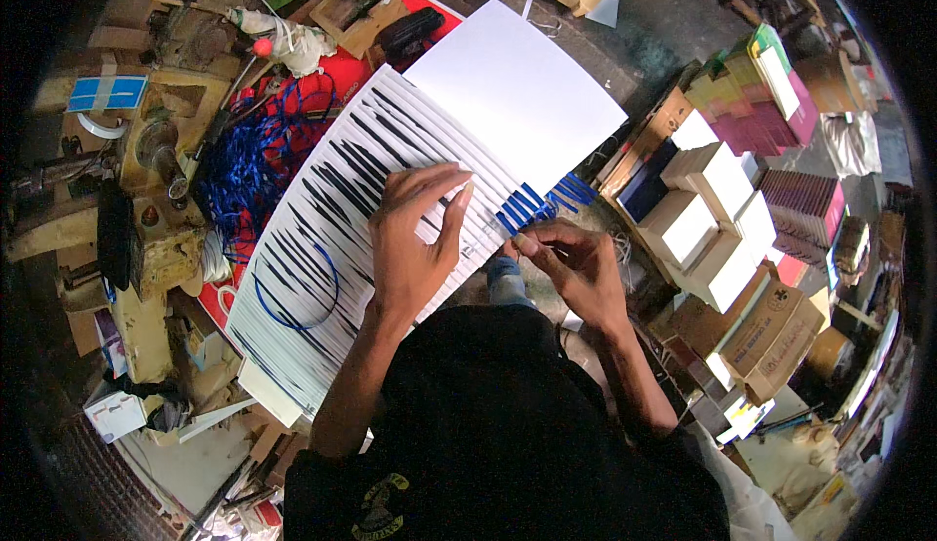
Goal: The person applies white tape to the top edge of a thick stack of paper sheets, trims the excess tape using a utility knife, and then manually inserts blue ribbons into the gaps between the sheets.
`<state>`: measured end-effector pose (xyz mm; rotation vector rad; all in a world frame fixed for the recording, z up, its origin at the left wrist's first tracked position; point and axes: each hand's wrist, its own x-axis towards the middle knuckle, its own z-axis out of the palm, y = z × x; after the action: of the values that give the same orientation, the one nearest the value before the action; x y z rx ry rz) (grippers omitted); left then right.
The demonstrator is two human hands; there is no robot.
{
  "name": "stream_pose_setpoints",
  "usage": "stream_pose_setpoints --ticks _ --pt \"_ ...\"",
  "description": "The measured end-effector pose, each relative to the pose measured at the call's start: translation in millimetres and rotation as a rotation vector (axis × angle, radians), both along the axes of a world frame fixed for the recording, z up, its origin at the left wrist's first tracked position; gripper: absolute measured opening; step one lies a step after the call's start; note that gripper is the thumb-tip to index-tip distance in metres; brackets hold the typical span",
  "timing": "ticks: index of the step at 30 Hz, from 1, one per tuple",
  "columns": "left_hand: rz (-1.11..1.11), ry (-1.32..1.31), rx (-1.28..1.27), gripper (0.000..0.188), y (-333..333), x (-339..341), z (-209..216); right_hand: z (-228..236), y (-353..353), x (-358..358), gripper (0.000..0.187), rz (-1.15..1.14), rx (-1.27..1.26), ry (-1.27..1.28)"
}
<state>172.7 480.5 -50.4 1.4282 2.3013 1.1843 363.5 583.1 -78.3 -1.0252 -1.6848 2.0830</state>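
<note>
A long row of white booklets or folded sheets (293,219) lies overlapped in front of me, with dark streaks across their faces. My left hand (415,239) rests over the middle of the row, thumb and forefinger brought together at the tips; whatever is between them is too small to make out. At the row's right edge, blue ribbon ends (522,207) stick out in a bunch. My right hand (583,266) pinches at the lower end of this bunch. A loop of blue ribbon (338,282) lies across the sheets left of my left hand.
Beyond the row lies a large blank white sheet (517,82). A tangle of blue ribbon (249,165) sits on a red surface (342,71) at the left, beside a yellowish machine (161,248). White block stacks (708,209) and a cardboard box (776,341) stand to the right.
</note>
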Motion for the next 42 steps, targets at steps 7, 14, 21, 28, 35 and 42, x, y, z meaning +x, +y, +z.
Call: stream_pose_setpoints --ticks 7,14,21,28,35,42 --pt "0.022 -0.011 -0.061 0.018 2.4 5.5 -1.4 -6.9 7.5 -0.7 0.014 0.033 -0.104 0.030" --pt "-0.003 0.061 -0.085 0.042 8.6 13.0 -5.9 -10.1 11.5 0.8 0.012 0.020 -0.084 0.016" --pt "0.025 0.123 -0.056 0.043 1.3 15.3 -1.6 2.6 9.8 -5.7 0.016 0.023 -0.027 -0.191" --pt "0.338 0.214 -0.181 0.046 -102.4 2.4 28.5 41.4 0.3 10.5 0.040 -0.070 0.175 -0.396" --pt "0.372 -0.105 -0.210 0.004 -147.2 16.6 48.3 68.5 -21.4 -3.5 0.021 0.057 0.409 -0.047" --pt "0.136 -0.902 0.151 0.012 -77.5 82.7 62.0 82.6 -38.5 -4.1 0.009 0.020 0.029 0.094"
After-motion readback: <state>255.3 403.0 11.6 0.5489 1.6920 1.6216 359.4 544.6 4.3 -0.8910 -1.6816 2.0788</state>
